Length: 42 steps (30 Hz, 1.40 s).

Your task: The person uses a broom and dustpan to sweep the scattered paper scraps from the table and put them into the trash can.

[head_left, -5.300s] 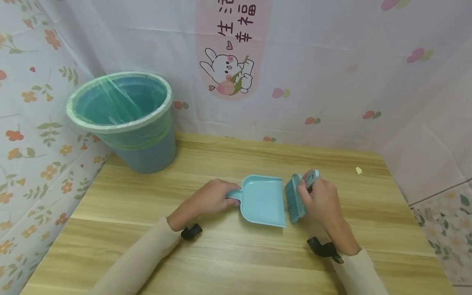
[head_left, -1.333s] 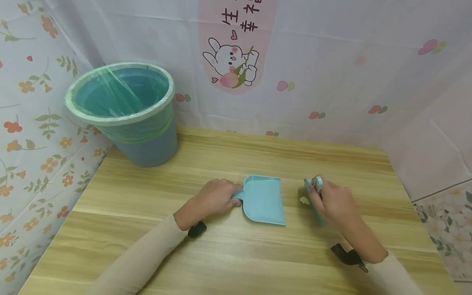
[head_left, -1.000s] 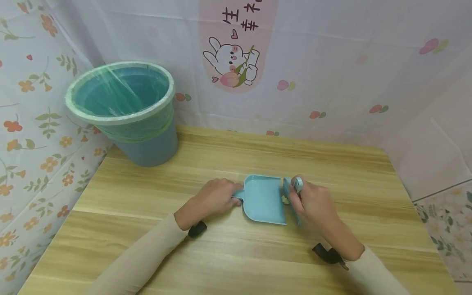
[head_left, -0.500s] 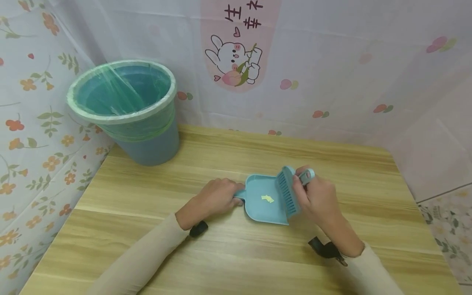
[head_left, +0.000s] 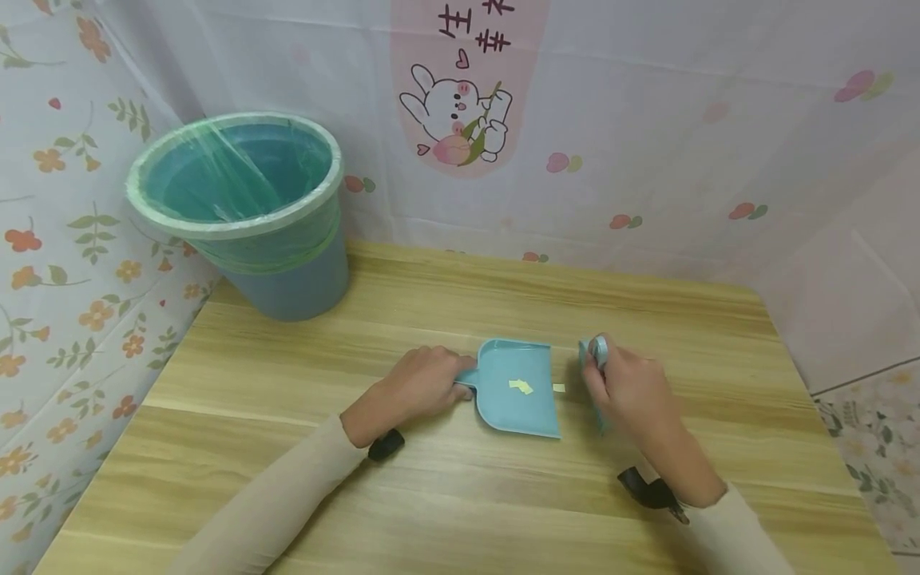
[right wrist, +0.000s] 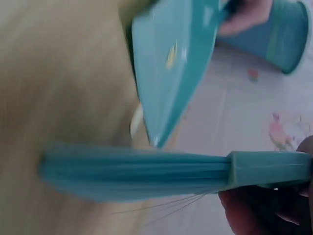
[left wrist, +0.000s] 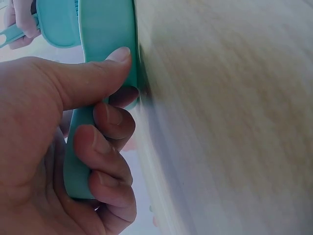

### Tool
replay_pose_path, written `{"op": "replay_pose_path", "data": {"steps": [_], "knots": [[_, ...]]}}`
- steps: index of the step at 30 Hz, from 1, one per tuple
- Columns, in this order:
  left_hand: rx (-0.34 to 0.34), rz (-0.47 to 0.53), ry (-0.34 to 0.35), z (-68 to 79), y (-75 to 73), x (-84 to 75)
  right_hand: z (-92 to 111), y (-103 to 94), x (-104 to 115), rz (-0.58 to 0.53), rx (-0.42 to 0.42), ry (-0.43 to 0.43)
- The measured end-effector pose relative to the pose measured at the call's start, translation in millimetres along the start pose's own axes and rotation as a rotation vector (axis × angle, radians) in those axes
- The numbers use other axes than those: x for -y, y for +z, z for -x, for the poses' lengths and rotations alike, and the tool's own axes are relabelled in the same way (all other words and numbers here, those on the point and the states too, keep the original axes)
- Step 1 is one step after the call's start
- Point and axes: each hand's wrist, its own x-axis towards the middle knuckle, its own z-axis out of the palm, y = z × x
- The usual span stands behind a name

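My left hand (head_left: 420,387) grips the handle of a light-blue dustpan (head_left: 510,419), which lies on the table with its open edge facing right. In the left wrist view the fingers curl round that handle, the thumb along its top. A few small yellow scraps (head_left: 521,386) lie inside the pan. One more yellow scrap (head_left: 558,388) is on the table right at the pan's front edge. To the right of it, my right hand (head_left: 632,391) holds a matching blue hand brush (head_left: 584,351) upright; its bristles (right wrist: 137,171) fan out in the right wrist view.
At the back left of the wooden table (head_left: 431,511) stands a blue bin (head_left: 287,279) with a green plastic liner folded over its rim. A printed curtain (head_left: 647,120) hangs behind the table, and a floral one (head_left: 72,319) runs along the left.
The right hand has swept the brush left to the dustpan and drawn it back to the right. Several yellow scraps have gone from the table into the pan; the left hand has stayed nearly still.
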Motion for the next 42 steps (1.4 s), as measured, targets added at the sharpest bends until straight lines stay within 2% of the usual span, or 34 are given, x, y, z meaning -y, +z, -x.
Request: {"op": "replay_pose_path", "data": {"steps": [4, 8, 15, 21, 26, 33, 42], "knots": [[-0.005, 0.001, 0.003, 0.0, -0.8, 0.6, -4, 8.5, 14, -0.082, 0.007, -0.010], [0.000, 0.002, 0.000, -0.1, -1.3, 0.5, -11, 9.9, 25, -0.177, 0.002, 0.018], [0.012, 0.000, -0.006, -1.5, -0.3, -0.1, -14, 3.8, 28, -0.249, -0.045, 0.086], [0.016, -0.004, -0.015, -2.0, -0.3, -1.2, -16, -9.4, 17, -0.160, -0.089, 0.135], [0.011, 0.012, -0.008, -0.8, -2.2, -1.8, -17, -17.3, 7, -0.073, -0.076, 0.184], [0.007, 0.025, 0.018, -0.4, -3.6, 0.5, -9, -5.7, 2, -0.085, -0.037, 0.210], [-0.003, 0.047, 0.030, 0.9, -3.3, 3.7, -6, 1.9, 5, -0.098, -0.060, 0.268]]}}
